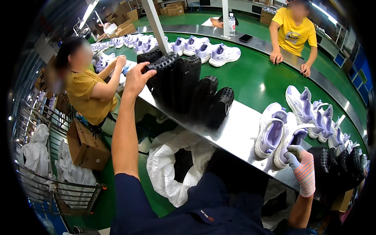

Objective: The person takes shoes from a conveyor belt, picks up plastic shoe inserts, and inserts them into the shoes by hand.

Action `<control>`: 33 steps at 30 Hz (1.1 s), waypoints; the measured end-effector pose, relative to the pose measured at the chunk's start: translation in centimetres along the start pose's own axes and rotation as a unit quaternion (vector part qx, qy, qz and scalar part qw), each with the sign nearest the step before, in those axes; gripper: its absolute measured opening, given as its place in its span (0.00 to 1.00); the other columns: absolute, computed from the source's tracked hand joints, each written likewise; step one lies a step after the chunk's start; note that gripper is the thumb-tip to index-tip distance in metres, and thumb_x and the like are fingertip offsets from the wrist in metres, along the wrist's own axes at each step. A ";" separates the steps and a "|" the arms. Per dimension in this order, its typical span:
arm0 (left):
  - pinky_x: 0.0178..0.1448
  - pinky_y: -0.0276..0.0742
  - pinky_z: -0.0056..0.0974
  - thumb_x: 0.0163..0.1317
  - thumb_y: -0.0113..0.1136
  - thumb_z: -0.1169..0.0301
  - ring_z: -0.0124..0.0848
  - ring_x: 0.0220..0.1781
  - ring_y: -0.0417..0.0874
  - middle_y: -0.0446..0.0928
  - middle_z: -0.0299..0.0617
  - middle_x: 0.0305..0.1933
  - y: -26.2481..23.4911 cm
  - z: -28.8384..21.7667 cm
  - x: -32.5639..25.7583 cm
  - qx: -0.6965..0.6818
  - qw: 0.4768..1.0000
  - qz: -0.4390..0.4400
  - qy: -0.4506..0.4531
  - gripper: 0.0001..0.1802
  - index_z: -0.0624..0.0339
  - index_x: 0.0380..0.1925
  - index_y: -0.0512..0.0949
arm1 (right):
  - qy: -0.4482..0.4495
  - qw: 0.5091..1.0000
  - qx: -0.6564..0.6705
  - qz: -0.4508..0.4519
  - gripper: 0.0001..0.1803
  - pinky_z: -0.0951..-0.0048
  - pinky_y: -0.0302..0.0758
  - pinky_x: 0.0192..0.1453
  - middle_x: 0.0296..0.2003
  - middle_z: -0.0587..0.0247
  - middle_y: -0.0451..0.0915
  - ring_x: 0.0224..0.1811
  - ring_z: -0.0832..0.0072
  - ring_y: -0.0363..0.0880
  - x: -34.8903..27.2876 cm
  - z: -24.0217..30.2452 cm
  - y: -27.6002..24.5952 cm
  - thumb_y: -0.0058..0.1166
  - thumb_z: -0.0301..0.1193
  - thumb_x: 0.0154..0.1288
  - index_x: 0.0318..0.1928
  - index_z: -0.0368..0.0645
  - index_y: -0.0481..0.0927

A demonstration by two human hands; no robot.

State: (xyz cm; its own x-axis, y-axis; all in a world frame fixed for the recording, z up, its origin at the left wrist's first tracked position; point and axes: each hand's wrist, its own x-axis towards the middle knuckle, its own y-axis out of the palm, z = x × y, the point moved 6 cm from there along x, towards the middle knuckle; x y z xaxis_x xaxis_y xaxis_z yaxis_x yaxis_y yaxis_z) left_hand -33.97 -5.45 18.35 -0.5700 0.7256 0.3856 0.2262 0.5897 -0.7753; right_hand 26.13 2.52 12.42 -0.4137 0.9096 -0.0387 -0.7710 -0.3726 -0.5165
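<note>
The bare left forearm (124,137) stretches forward from a short navy fabric sleeve (132,196), the bare left hand (137,80) raised, fingers and thumb curled in a grip. The right hand (301,166), in a striped orange-and-grey knit glove (306,181), is held lower, fingers bent.

The left hand (137,80) grips a black block (166,64) dotted with holes, beside more black blocks (221,105) on the metal tabletop (244,127). The right hand (304,170), in a striped glove, has its fingers (293,159) against a white and lilac shoe (282,147). Similar shoes (225,55) stand on the green belt (258,86). One person (89,87) in yellow is at left, another (293,33) beyond the belt.
</note>
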 end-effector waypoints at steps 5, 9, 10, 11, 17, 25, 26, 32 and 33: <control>0.58 0.80 0.45 0.60 0.78 0.64 0.47 0.50 0.85 0.85 0.54 0.51 -6.5 -11.5 -6.7 -0.018 0.935 -0.306 0.178 0.26 0.69 0.53 0.83 | -0.013 0.998 0.053 -0.019 0.24 0.74 0.80 0.48 0.41 0.57 0.87 0.41 0.78 0.83 0.1 1.4 0.9 0.61 0.37 0.75 0.60 0.28 0.79; 0.60 0.78 0.52 0.60 0.76 0.63 0.54 0.51 0.84 0.82 0.56 0.55 -0.6 -21.3 -18.9 -0.031 0.889 -0.276 0.363 0.28 0.69 0.54 0.80 | -0.057 0.951 0.303 -0.013 0.27 0.70 0.80 0.57 0.53 0.51 0.84 0.53 0.73 0.84 1.2 4.7 7.5 0.57 0.35 0.75 0.66 0.29 0.74; 0.59 0.79 0.50 0.58 0.78 0.65 0.54 0.54 0.82 0.81 0.56 0.55 1.5 -23.4 -21.5 -0.052 0.897 -0.208 0.388 0.30 0.70 0.56 0.78 | -0.059 0.915 0.397 0.034 0.27 0.70 0.80 0.57 0.54 0.53 0.83 0.54 0.72 0.83 1.1 5.0 9.6 0.57 0.35 0.75 0.67 0.31 0.73; 0.61 0.79 0.53 0.58 0.77 0.63 0.52 0.56 0.82 0.80 0.55 0.56 5.0 -24.1 -24.1 -0.061 0.909 -0.135 0.389 0.30 0.68 0.56 0.78 | -0.042 0.884 0.462 0.058 0.26 0.69 0.81 0.57 0.54 0.56 0.83 0.53 0.72 0.83 0.8 5.4 11.5 0.58 0.36 0.75 0.66 0.33 0.73; 0.55 0.79 0.44 0.60 0.76 0.48 0.42 0.52 0.81 0.80 0.49 0.54 9.4 -24.5 -26.3 -0.311 0.880 -0.020 0.357 0.31 0.63 0.50 0.82 | 0.157 0.801 0.526 0.240 0.24 0.73 0.80 0.54 0.48 0.65 0.85 0.49 0.78 0.82 -1.4 1.7 10.4 0.66 0.40 0.69 0.59 0.39 0.80; 0.49 0.86 0.42 0.66 0.65 0.73 0.36 0.43 0.89 0.83 0.47 0.39 16.9 -28.3 -21.6 -0.608 0.750 0.260 0.012 0.15 0.67 0.48 0.73 | -0.098 0.990 -0.075 0.063 0.36 0.53 0.81 0.52 0.40 0.36 0.85 0.46 0.44 0.86 -4.3 3.4 4.0 0.63 0.56 0.69 0.58 0.35 0.77; 0.45 0.86 0.38 0.68 0.64 0.72 0.35 0.40 0.89 0.83 0.47 0.37 17.5 -28.5 -21.5 -0.638 0.723 0.264 -0.026 0.13 0.67 0.48 0.73 | -0.119 0.984 -0.132 0.029 0.36 0.51 0.82 0.46 0.36 0.40 0.86 0.40 0.44 0.87 -4.6 3.9 3.3 0.63 0.57 0.68 0.56 0.34 0.78; 0.39 0.85 0.34 0.70 0.65 0.69 0.32 0.36 0.88 0.83 0.47 0.35 20.1 -31.6 -20.8 -0.632 0.730 0.260 -0.015 0.13 0.68 0.45 0.76 | -0.039 0.982 -0.184 0.034 0.26 0.55 0.79 0.37 0.24 0.46 0.81 0.29 0.47 0.84 -3.5 2.6 1.2 0.65 0.49 0.70 0.43 0.33 0.81; 0.38 0.84 0.33 0.70 0.66 0.67 0.29 0.34 0.87 0.83 0.46 0.34 20.7 -31.8 -20.8 -0.630 0.729 0.268 -0.020 0.14 0.67 0.44 0.77 | -0.038 0.982 -0.184 0.034 0.26 0.55 0.79 0.37 0.24 0.46 0.81 0.29 0.47 0.84 -3.4 2.1 1.2 0.65 0.49 0.70 0.43 0.33 0.81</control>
State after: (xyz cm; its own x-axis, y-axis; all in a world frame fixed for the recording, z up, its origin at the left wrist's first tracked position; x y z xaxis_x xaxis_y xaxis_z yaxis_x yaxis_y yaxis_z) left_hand 7.64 2.95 10.22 -0.1502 0.9753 0.1620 0.9560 0.1016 0.2751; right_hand 25.62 -1.36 13.69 -0.5031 0.8638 -0.0269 -0.5188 -0.3268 -0.7900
